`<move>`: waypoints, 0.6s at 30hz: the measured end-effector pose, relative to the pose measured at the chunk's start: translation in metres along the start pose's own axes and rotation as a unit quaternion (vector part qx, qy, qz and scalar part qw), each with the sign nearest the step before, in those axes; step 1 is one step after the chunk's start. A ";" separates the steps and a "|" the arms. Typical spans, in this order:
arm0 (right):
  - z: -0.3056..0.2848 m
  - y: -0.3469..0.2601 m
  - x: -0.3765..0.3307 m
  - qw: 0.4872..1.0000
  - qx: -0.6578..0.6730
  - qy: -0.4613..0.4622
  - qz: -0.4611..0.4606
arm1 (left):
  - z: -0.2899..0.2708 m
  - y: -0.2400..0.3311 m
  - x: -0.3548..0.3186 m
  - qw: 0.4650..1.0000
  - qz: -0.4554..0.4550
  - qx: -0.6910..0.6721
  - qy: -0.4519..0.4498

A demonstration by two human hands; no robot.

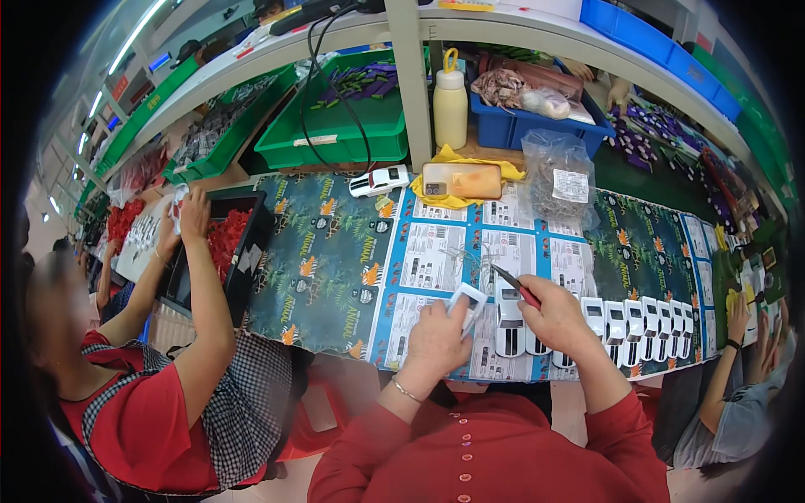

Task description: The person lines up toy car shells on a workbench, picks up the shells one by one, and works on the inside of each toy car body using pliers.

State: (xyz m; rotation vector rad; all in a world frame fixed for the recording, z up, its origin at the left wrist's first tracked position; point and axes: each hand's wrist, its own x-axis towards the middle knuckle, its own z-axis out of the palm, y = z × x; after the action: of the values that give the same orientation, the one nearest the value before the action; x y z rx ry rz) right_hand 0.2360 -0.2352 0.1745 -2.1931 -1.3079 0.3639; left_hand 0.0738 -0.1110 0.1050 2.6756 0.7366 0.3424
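My left hand (438,337) is closed on a small white toy car body (467,302), held tilted just above the table. My right hand (555,314) grips a slim hand tool (517,285) with a red grip and a dark narrow tip; its exact kind is unclear. The tip points toward a small heap of thin, wire-like bits (471,261) on the printed sheets. Between my hands stands a white toy car (509,323). A row of similar white toy cars (639,323) runs to the right along the near table edge, partly hidden by my right forearm.
Behind lie a phone (461,180) on a yellow cloth (453,157), a clear plastic bag (560,180), another white toy car (379,181) and a cream bottle (450,109). A black tray (260,230) with red pieces stands left, beside a co-worker's arm (205,293).
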 end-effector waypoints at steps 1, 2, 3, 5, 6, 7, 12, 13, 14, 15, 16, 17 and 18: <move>0.004 0.001 -0.005 1.000 0.025 0.007 0.002 | 0.002 -0.009 0.000 0.998 0.002 -0.048 0.034; 0.006 0.002 -0.008 0.999 0.049 0.016 0.005 | 0.007 -0.021 0.003 0.993 0.007 -0.097 0.069; 0.006 -0.001 -0.012 0.998 0.055 -0.006 0.029 | 0.008 -0.029 0.002 0.963 -0.069 -0.252 0.061; 0.011 0.001 -0.017 0.997 0.068 0.000 0.019 | 0.000 -0.043 -0.003 0.700 -0.147 -0.699 0.023; 0.015 0.002 -0.019 0.997 0.080 0.004 0.009 | -0.006 -0.045 -0.010 0.592 -0.118 -0.798 -0.001; 0.018 0.001 -0.021 0.995 0.092 -0.015 0.022 | -0.005 -0.038 -0.013 0.577 -0.082 -0.812 0.030; 0.034 -0.013 -0.020 0.990 0.128 -0.052 0.000 | -0.014 -0.008 -0.028 0.668 0.025 -0.742 0.051; 0.029 -0.019 -0.020 0.988 0.112 -0.100 0.022 | -0.011 -0.010 -0.029 0.678 0.031 -0.733 0.047; 0.031 -0.019 -0.021 0.988 0.115 -0.101 0.023 | -0.009 -0.013 -0.030 0.688 0.036 -0.724 0.044; 0.034 -0.019 -0.023 0.987 0.126 -0.102 0.006 | -0.009 -0.016 -0.031 0.676 0.046 -0.734 0.048; 0.036 -0.019 -0.024 0.985 0.136 -0.103 -0.011 | -0.009 -0.018 -0.033 0.652 0.033 -0.756 0.057; 0.037 -0.018 -0.026 0.984 0.145 -0.102 -0.022 | -0.010 -0.019 -0.034 0.625 0.022 -0.778 0.065; 0.038 -0.018 -0.028 0.984 0.146 -0.102 -0.021 | -0.011 -0.020 -0.034 0.578 0.017 -0.812 0.081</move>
State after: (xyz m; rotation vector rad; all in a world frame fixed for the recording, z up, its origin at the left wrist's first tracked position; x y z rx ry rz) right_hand 0.1904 -0.2410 0.1534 -1.9181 -1.3115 0.7309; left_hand 0.0327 -0.1095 0.1027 0.8452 0.1049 0.7599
